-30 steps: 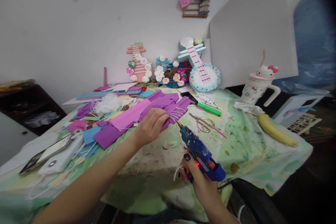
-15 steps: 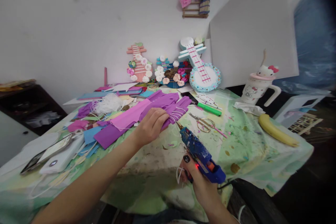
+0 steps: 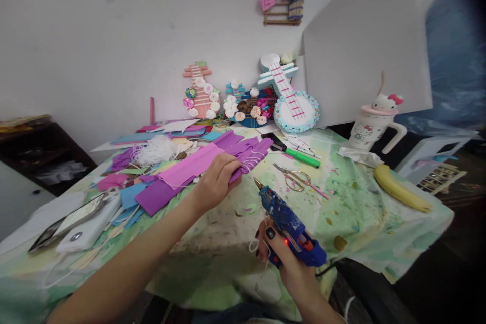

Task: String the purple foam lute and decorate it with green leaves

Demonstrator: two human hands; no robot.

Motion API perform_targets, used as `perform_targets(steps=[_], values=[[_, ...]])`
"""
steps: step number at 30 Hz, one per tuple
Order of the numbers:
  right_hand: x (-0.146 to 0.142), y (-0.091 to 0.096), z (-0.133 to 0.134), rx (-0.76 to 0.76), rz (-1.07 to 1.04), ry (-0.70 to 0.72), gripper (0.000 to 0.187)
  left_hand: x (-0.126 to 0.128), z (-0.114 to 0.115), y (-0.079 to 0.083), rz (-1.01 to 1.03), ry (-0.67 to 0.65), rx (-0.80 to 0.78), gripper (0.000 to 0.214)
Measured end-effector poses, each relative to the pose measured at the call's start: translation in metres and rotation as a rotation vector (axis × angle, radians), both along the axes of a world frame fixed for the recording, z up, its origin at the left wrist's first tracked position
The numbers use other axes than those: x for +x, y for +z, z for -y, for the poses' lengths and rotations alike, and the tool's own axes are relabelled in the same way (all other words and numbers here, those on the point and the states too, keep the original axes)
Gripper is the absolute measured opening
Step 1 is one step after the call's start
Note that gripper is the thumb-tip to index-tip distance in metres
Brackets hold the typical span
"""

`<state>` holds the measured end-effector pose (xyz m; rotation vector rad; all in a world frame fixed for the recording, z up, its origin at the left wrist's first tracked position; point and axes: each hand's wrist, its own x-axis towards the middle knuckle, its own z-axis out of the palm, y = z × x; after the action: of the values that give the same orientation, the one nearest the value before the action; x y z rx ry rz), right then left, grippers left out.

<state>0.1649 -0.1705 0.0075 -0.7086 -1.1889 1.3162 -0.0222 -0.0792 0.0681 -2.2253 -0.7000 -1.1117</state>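
My left hand (image 3: 217,178) is closed on a purple craft piece (image 3: 255,156) with white string lines across its narrow end. In my right hand (image 3: 283,253) is a blue glue gun (image 3: 286,223), its metal tip pointing up and left, apart from the purple piece. A loop of white string hangs by the right-hand fingers. Under and left of my left hand lie pink and purple paper sheets (image 3: 190,166). Gold-handled scissors (image 3: 298,180) lie just beyond the glue gun's tip.
Decorated lute-shaped crafts (image 3: 296,111) stand against the wall. Tangled white string (image 3: 155,151), a phone (image 3: 70,220) and a white power bank (image 3: 89,223) lie left. A green marker (image 3: 302,158), a banana (image 3: 400,190) and a handled cup (image 3: 368,129) are on the right.
The glue gun's tip has come away from the purple piece. My left hand has drawn the piece slightly left and turned it a little.
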Motion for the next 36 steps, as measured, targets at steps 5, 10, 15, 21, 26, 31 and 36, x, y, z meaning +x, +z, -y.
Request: perform_targets(steps=[5,10,15,21,26,31,36], values=[[0.008,0.000,-0.002,0.083,0.143,-0.091,0.023,-0.003,-0.005,0.001,0.032,0.015,0.007,0.023],[0.037,-0.015,-0.024,0.405,0.486,-0.601,0.022,-0.013,-0.011,0.006,-0.006,0.068,-0.005,0.024],[0.098,-0.017,-0.076,0.286,1.154,-1.024,0.023,-0.021,-0.011,0.014,-0.088,0.083,-0.027,0.019],[0.155,-0.028,-0.125,0.096,1.451,-1.021,0.024,-0.022,-0.010,0.023,-0.177,0.089,0.022,0.016],[0.128,-0.022,-0.111,0.302,1.143,-0.972,0.024,-0.019,-0.010,0.026,-0.239,0.101,0.086,0.017],[0.047,0.004,-0.076,0.366,0.549,-0.204,0.032,-0.009,-0.005,0.027,-0.251,0.065,0.105,0.018],[-0.001,0.030,-0.061,0.138,0.095,0.193,0.033,-0.006,-0.001,0.023,-0.309,0.058,0.088,0.018]])
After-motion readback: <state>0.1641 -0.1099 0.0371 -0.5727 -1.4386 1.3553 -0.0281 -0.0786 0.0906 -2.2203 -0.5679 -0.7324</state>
